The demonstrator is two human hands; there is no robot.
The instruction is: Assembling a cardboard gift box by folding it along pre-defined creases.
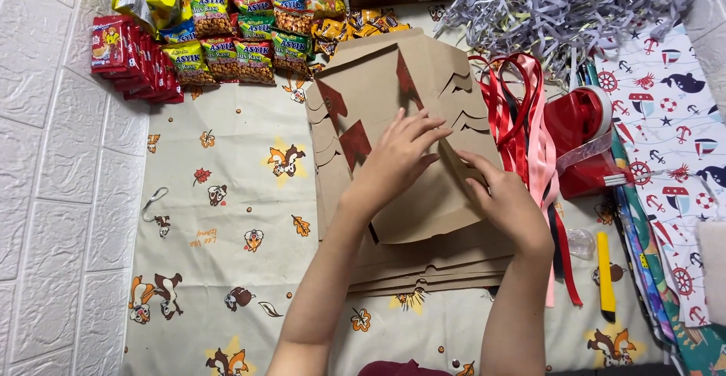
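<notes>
A stack of flat brown cardboard box blanks [401,119] with red inner faces lies on a patterned cloth [227,194]. My left hand [397,157] rests flat on the top blank, fingers spread and pointing to the upper right. My right hand [503,198] grips the right flap of that same blank, thumb on top, bending it up along a fold. More blanks [431,270] lie stacked underneath near my wrists.
Snack packets [219,36] are piled at the top left. Shredded grey paper [560,6] fills the top right. Red and pink ribbons [522,111], a red tape dispenser [582,138], a yellow utility knife [605,274] and nautical-print wrapping paper [673,119] lie to the right.
</notes>
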